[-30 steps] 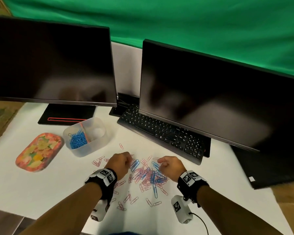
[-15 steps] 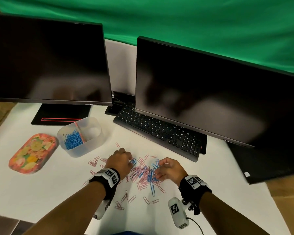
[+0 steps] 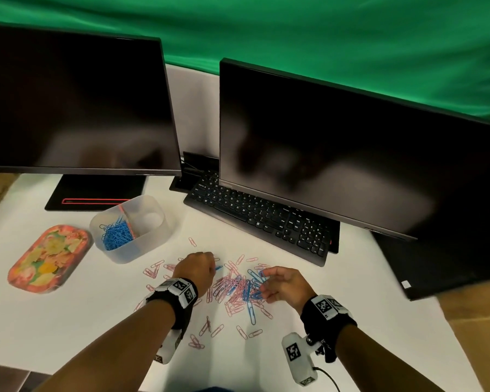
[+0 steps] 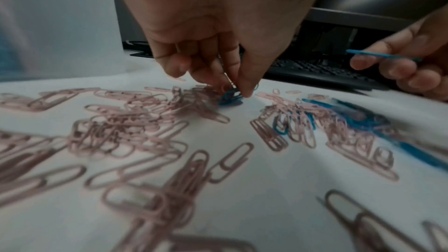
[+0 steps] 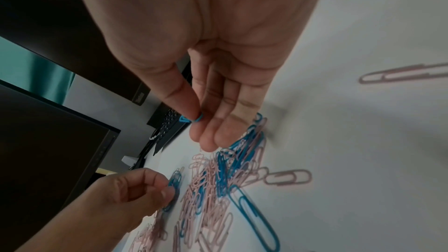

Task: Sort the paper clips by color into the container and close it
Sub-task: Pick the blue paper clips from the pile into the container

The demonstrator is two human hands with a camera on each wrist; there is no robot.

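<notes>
A heap of pink and blue paper clips point(image 3: 238, 287) lies on the white table in front of me. My left hand point(image 3: 197, 268) is at the heap's left edge, its fingertips pinching blue clips point(image 4: 230, 96) against the table. My right hand point(image 3: 283, 282) hovers at the heap's right side and pinches one blue clip point(image 5: 191, 119) between thumb and forefinger, lifted off the table. The clear two-part container point(image 3: 153, 236) stands open at the back left, with blue clips point(image 3: 116, 234) in its left compartment; the right compartment looks empty.
The container's flowered lid point(image 3: 48, 258) lies left of it. A black keyboard point(image 3: 263, 219) and two dark monitors point(image 3: 351, 165) stand behind the heap. Single pink clips point(image 3: 218, 331) are scattered toward the table's near edge.
My right hand has turned and lifted a blue clip out of the heap. My left hand stays curled at the heap's left edge with blue clips.
</notes>
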